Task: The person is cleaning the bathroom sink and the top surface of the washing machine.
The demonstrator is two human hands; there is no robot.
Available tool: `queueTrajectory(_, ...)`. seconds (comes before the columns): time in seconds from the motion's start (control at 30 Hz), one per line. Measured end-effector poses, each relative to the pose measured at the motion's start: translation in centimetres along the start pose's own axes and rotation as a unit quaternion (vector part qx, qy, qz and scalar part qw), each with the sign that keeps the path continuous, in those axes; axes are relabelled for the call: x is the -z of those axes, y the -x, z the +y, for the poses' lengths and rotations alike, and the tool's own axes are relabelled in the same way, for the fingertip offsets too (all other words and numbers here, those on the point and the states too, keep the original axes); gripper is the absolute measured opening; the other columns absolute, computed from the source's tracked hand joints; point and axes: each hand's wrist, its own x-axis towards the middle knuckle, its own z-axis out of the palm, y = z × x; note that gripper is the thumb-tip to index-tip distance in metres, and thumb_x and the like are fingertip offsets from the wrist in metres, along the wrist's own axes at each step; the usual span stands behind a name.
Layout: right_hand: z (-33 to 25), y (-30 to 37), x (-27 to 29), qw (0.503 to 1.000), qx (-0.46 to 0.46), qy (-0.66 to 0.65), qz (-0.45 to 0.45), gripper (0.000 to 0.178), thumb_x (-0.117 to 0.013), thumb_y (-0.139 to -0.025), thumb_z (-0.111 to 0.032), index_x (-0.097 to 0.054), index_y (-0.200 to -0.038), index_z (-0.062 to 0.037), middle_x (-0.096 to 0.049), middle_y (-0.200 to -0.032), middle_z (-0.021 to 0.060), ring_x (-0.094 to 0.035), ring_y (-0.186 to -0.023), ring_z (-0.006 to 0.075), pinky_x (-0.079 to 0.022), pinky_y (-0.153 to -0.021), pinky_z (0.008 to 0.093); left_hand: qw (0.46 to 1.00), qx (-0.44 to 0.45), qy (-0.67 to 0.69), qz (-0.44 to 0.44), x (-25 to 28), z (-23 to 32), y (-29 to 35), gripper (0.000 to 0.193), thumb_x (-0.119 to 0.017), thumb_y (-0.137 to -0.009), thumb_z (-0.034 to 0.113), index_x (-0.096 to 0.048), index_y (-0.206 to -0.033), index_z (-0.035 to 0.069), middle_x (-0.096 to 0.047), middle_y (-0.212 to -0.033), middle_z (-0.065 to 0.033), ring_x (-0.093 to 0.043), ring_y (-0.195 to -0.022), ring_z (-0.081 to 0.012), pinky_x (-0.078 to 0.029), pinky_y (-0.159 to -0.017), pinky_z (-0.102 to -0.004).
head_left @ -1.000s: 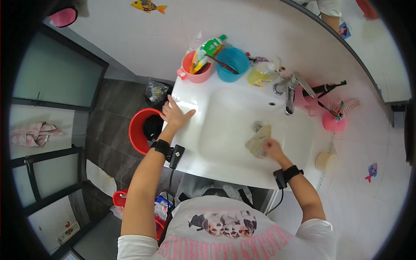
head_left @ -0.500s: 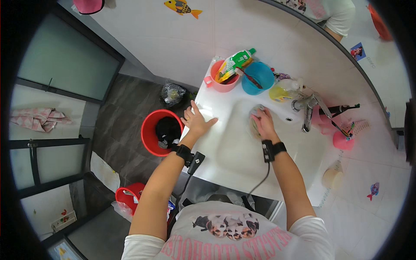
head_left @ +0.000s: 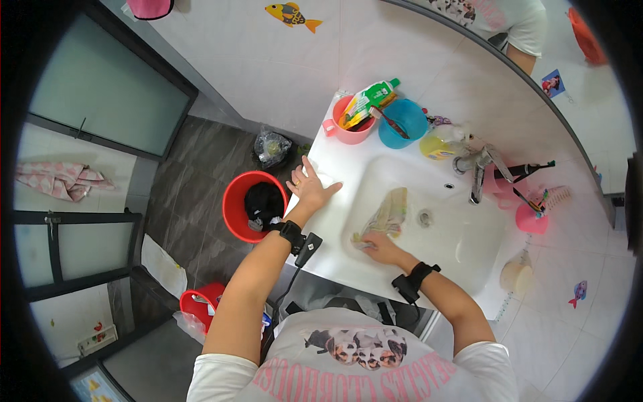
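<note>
So we've got our right hand (head_left: 380,246) down in the white sink (head_left: 462,264), fingers pressed onto the near end of a pale yellowish rag (head_left: 387,214) that lies stretched along the basin's left inner wall, just left of the drain (head_left: 424,218). Our left hand (head_left: 309,190) is spread flat, fingers apart, on the sink's left rim, holding nothing. A red bucket (head_left: 236,208) sits on the floor just beside that hand. Behind the basin we see a pink cup (head_left: 349,131), a blue cup (head_left: 400,127) and the faucet (head_left: 477,175).
</note>
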Motion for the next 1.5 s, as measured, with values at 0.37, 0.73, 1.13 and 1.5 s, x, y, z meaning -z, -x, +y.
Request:
queueTrajectory(0.37, 9.5, 6.9, 16.0, 0.872, -0.184, -0.249, 0.380, 0.031, -0.060, -0.083, -0.021, -0.053, -0.110, -0.0059, -0.054, -0.087, -0.0026, -0.046, -0.076, 0.0062, -0.040, -0.064, 0.0230, 0.924, -0.365, 0.111, -0.033, -5.5, 11.6, 6.0, 0.073, -0.068, -0.068, 0.023, -0.032, -0.128, 0.002, -0.036, -0.125, -0.0250, -0.031, -0.120, -0.0385, -0.027, -0.099, -0.0458)
queueTrajectory(0.73, 8.2, 11.0, 17.3, 0.816, -0.233, -0.409, 0.335, 0.024, -0.057, -0.084, -0.021, -0.059, -0.103, -0.0065, -0.057, -0.078, 0.0028, -0.053, -0.074, 0.0133, -0.043, -0.065, 0.0241, 0.888, -0.342, 0.128, -0.278, -9.9, 21.1, 6.5, 0.038, -0.069, -0.069, 0.030, -0.061, -0.091, 0.000, -0.062, -0.087, -0.0167, -0.059, -0.083, -0.0321, -0.045, -0.076, -0.0368)
queueTrajectory(1.13, 14.9, 8.7, 10.0, 0.935, -0.334, 0.119, 0.009, 0.047, -0.056, -0.075, -0.017, -0.046, -0.121, -0.0117, -0.057, -0.096, 0.0235, -0.055, -0.092, 0.0364, -0.044, -0.082, 0.0429, 0.873, -0.193, 0.370, -0.253, -5.8, 18.6, 6.5, 0.027, -0.055, -0.085, 0.019, -0.052, -0.109, 0.007, -0.059, -0.093, -0.0037, -0.053, -0.084, -0.0104, -0.044, -0.074, -0.0256)
queueTrajectory(1.5, 9.2, 10.2, 14.8, 0.898, -0.195, -0.239, 0.313, 0.034, -0.061, -0.072, -0.003, -0.051, -0.104, 0.0024, -0.052, -0.099, 0.0100, -0.056, -0.084, 0.0169, -0.047, -0.067, 0.0253, 0.771, -0.031, 0.523, -0.363, -11.0, 20.7, 5.1, 0.043, -0.051, -0.088, 0.031, -0.041, -0.120, 0.004, -0.055, -0.104, -0.0105, -0.055, -0.097, -0.0209, -0.047, -0.080, -0.0335)
